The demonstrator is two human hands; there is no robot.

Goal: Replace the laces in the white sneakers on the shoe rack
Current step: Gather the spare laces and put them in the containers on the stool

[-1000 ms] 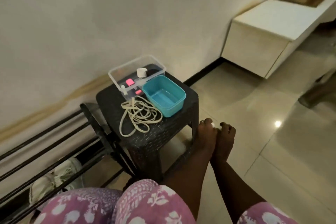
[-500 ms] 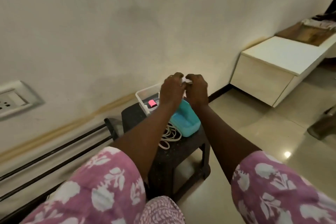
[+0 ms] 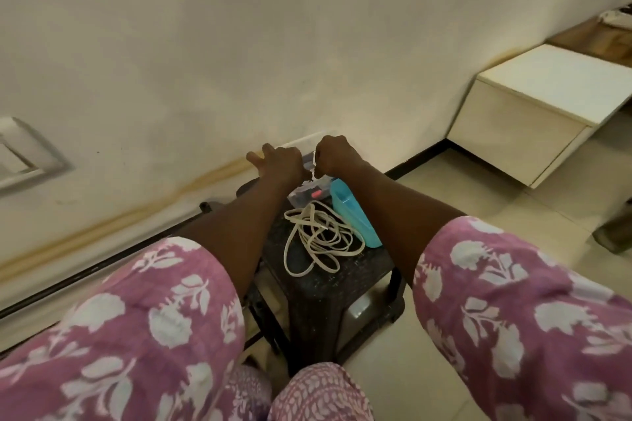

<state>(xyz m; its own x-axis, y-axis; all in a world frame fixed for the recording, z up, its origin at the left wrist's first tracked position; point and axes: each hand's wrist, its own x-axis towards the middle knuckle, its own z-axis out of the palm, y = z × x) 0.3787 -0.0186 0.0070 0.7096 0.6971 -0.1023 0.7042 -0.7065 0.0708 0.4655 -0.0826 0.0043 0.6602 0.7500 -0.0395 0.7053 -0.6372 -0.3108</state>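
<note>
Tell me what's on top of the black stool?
A tangle of cream laces, a teal tub and a clear box sit on the stool. The left hand and right hand cover the box's far end, so anything there is hidden.

The clear box (image 3: 302, 194) lay largely hidden behind the left grip (image 3: 278, 162) and right grip (image 3: 337, 155); its contents were blurred. The pale item (image 3: 308, 166) between the grips was too small to identify. The right forearm (image 3: 393, 212) covered one side of the blue tub (image 3: 354, 217). Frame edges cut off the switch plate (image 3: 24, 161) and white cabinet (image 3: 533, 120).
</note>
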